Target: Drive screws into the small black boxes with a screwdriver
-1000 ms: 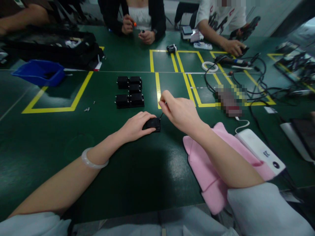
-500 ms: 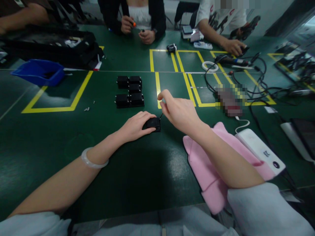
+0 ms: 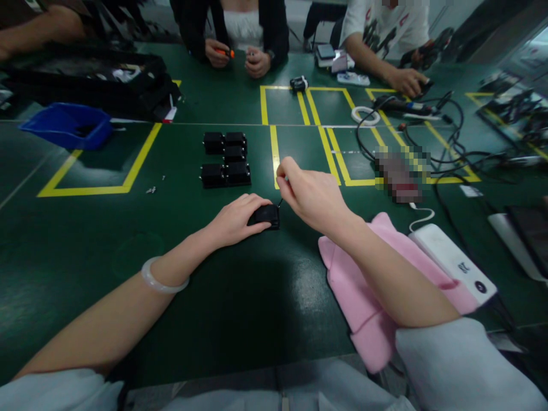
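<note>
My left hand is closed around a small black block-shaped part, pressing it to the green table with thumb below and fingers above. Just to its right, my right hand is pinched around a thin dark tool; only its narrow shaft shows, reaching down to the part's upper right corner. Most of that tool is hidden by my fingers, so its exact kind cannot be made out. Behind my left hand lie several similar black blocks with small silvery bits on their sides. A few tiny metal screws lie farther left.
A pink cloth item and a white power bank lie under and beside my right forearm. To the left are a blue scoop-like bin and a black tray. Cables tangle at right. People sit opposite, hands on the table.
My right index finger has curled in toward the thumb, and the hand has turned slightly. The left hand and black part stay put. Opposite, a person's hands shifted with an orange object.
</note>
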`<state>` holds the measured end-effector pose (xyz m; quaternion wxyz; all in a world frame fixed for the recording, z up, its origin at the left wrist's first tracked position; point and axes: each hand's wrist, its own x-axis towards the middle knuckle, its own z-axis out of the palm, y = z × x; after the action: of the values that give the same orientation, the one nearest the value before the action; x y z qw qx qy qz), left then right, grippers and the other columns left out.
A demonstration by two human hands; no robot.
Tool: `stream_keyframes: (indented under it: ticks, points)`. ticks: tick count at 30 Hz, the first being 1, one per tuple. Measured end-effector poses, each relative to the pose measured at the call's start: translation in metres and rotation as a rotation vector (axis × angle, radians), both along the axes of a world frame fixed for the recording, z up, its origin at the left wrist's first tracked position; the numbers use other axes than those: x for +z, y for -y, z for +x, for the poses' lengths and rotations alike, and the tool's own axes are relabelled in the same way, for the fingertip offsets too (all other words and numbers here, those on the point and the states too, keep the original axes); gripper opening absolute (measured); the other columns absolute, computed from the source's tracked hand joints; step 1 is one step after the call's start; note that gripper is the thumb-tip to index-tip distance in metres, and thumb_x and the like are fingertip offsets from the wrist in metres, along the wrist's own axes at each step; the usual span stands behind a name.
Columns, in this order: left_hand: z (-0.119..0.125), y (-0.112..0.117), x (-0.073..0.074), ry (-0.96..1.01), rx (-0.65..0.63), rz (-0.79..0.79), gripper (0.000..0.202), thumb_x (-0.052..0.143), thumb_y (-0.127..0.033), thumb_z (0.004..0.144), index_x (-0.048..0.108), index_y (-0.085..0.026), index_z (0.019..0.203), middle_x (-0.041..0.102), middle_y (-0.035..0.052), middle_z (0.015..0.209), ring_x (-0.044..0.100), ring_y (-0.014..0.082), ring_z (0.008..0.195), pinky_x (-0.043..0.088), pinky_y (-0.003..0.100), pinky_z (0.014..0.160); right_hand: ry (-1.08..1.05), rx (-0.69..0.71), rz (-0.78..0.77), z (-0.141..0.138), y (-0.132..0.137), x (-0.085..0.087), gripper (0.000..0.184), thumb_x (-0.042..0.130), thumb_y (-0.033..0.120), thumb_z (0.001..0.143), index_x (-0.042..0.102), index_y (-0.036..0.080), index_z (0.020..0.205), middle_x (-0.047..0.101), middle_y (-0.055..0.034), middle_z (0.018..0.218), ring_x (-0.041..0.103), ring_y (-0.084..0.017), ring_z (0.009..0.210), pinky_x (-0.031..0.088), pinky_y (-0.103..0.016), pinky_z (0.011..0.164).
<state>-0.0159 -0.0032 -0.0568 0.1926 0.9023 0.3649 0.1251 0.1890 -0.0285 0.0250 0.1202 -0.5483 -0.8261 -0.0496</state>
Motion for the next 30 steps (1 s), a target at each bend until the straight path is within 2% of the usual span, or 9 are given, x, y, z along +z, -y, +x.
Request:
stream_keyframes:
  ticks: [3,9,14,20,24,28,30]
  points:
    - [0.0002,-0.0002,0.0000,-0.007,0.005,-0.006,0.043,0.055,-0.046,0.091,0.053,-0.019,0.124,0.059,0.0089,0.119,0.055,0.0260,0.108,0.046,0.040,0.091,0.042,0.007,-0.012,0.0012,0.0002,0.0018,0.039,0.022,0.040,0.100,0.055,0.020,0.108,0.067,-0.0019,0.075,0.058,-0.014,0.062,0.015,-0.027,0.054]
    - [0.0006,-0.0006,0.0001,-0.005,0.000,-0.015,0.041,0.054,-0.045,0.091,0.052,-0.019,0.124,0.059,0.0089,0.118,0.055,0.0257,0.108,0.046,0.040,0.090,-0.035,-0.029,-0.027,0.0028,-0.0008,0.0022,0.031,0.026,0.027,0.098,0.051,0.018,0.114,0.069,-0.0016,0.081,0.057,-0.013,0.063,0.018,-0.026,0.054]
    - [0.0007,0.0001,0.0012,-0.014,0.012,-0.034,0.042,0.054,-0.047,0.091,0.052,-0.020,0.123,0.059,0.0097,0.119,0.055,0.0264,0.108,0.047,0.041,0.089,0.001,0.007,-0.043,0.0040,-0.0018,0.0017,0.037,0.024,0.038,0.100,0.054,0.020,0.113,0.068,-0.0015,0.077,0.056,-0.014,0.062,0.018,-0.027,0.055]
    - [0.0010,-0.0004,-0.0001,-0.011,0.003,-0.016,0.042,0.054,-0.046,0.091,0.052,-0.019,0.124,0.059,0.0095,0.120,0.055,0.0258,0.109,0.046,0.040,0.092,-0.099,0.034,-0.049,0.0041,-0.0023,0.0011,0.031,0.027,0.026,0.098,0.051,0.017,0.115,0.069,-0.0014,0.087,0.057,-0.012,0.065,0.020,-0.026,0.055]
    - [0.0012,-0.0004,-0.0007,0.000,-0.003,-0.007,0.041,0.055,-0.045,0.091,0.053,-0.019,0.123,0.059,0.0096,0.120,0.055,0.0258,0.110,0.045,0.039,0.093,-0.073,0.076,-0.047,0.0035,-0.0025,-0.0003,0.034,0.025,0.030,0.099,0.053,0.017,0.113,0.069,-0.0003,0.081,0.058,-0.013,0.064,0.020,-0.026,0.055]
    - [0.0010,0.0004,0.0006,-0.009,0.000,-0.010,0.041,0.055,-0.045,0.091,0.053,-0.019,0.123,0.059,0.0092,0.119,0.055,0.0256,0.109,0.046,0.039,0.091,0.014,-0.031,0.008,0.0038,-0.0037,-0.0012,0.041,0.021,0.041,0.101,0.055,0.019,0.110,0.068,-0.0021,0.075,0.058,-0.014,0.061,0.016,-0.027,0.054]
    - [0.0009,0.0006,0.0010,-0.012,0.001,-0.015,0.041,0.054,-0.046,0.092,0.052,-0.019,0.124,0.059,0.0091,0.118,0.054,0.0255,0.108,0.046,0.039,0.091,0.030,-0.042,0.008,0.0043,-0.0040,-0.0010,0.042,0.021,0.043,0.101,0.056,0.019,0.107,0.068,-0.0027,0.075,0.058,-0.014,0.062,0.016,-0.028,0.055]
